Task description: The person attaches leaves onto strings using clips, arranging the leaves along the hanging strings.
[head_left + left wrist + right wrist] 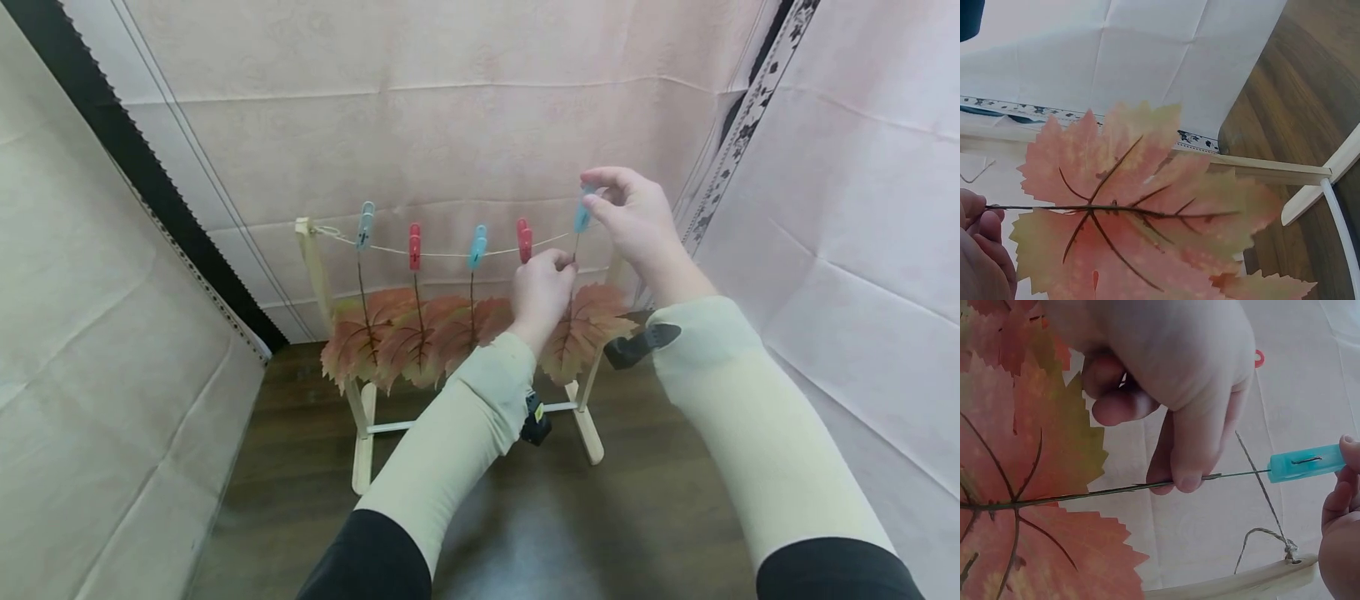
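My left hand point(545, 287) pinches the thin dark stem point(1116, 489) of an orange artificial leaf point(1116, 206) between thumb and fingertip. The leaf hangs below that hand at the right end of the string. Just above, my right hand point(633, 212) pinches a blue clothespin point(1304, 464) by its upper end. In the right wrist view the clothespin's lower tip meets the end of the stem, close to the string point(1259, 481). To the left, a red clothespin point(524, 240) sits on the string beside my left hand.
A wooden frame point(315, 267) with a white crossbar point(390, 426) holds the string. More leaves point(397, 333) hang there from another blue clothespin point(477, 247), a red clothespin point(415, 246) and a pale blue clothespin point(365, 225). Light cloth point(450, 142) hangs behind, above a wooden floor point(300, 500).
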The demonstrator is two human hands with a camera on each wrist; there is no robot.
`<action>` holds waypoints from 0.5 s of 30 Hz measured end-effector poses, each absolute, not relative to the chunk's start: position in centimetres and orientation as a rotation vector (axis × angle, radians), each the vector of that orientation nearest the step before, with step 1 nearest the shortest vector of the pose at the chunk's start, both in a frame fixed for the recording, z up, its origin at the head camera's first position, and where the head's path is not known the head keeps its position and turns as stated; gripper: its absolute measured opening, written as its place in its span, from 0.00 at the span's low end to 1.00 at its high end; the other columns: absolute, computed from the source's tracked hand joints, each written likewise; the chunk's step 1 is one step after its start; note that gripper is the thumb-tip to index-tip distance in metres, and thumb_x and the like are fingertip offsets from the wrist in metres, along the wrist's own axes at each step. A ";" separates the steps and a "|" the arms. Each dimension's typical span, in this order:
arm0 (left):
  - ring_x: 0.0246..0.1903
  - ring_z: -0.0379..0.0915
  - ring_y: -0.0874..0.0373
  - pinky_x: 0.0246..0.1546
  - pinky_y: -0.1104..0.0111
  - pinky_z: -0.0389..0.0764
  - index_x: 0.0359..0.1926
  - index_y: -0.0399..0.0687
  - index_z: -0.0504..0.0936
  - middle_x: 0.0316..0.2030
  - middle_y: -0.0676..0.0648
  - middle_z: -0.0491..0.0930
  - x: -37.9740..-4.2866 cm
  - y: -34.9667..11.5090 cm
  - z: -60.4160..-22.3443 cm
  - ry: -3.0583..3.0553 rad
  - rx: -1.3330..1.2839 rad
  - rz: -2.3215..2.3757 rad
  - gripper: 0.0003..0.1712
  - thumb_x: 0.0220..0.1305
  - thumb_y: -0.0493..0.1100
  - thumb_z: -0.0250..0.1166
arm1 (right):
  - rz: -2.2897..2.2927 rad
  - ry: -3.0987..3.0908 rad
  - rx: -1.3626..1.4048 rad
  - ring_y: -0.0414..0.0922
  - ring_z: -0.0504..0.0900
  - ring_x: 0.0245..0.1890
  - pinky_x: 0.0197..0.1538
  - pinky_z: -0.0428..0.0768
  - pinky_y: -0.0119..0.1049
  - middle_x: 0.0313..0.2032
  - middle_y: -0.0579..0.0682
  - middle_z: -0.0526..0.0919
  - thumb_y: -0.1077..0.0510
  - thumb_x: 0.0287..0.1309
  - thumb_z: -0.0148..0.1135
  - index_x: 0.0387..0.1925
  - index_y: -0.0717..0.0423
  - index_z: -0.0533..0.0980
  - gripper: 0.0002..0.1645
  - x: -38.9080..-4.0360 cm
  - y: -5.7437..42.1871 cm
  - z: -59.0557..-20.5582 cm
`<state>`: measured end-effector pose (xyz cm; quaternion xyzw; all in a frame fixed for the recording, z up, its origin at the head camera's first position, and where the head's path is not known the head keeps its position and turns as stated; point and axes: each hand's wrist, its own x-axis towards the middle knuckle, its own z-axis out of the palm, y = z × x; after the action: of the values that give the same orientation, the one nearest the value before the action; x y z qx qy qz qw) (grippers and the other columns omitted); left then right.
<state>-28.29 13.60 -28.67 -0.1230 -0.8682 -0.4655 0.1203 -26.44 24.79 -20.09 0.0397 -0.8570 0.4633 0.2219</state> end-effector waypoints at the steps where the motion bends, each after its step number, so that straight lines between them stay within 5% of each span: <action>1: 0.45 0.78 0.58 0.44 0.66 0.75 0.44 0.53 0.85 0.41 0.55 0.84 -28.3 13.6 -28.6 -2.535 -0.362 -1.369 0.12 0.65 0.49 0.60 | 1.273 -2.379 0.107 0.39 0.71 0.36 0.33 0.67 0.30 0.40 0.46 0.77 0.57 0.63 0.57 0.56 0.53 0.74 0.19 -26.5 24.8 -20.1; 15: 0.40 0.78 0.58 0.43 0.65 0.76 0.43 0.52 0.84 0.39 0.54 0.84 -28.9 14.0 -29.1 -2.500 -0.328 -1.452 0.11 0.66 0.48 0.59 | 1.147 -2.471 0.144 0.42 0.71 0.37 0.37 0.68 0.33 0.40 0.49 0.77 0.58 0.64 0.56 0.57 0.51 0.74 0.19 -27.2 24.7 -20.7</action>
<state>-28.85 13.98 -29.08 -0.1121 -0.8534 -0.4956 0.1160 -27.22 24.67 -20.72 0.0517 -0.8864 0.4116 0.2053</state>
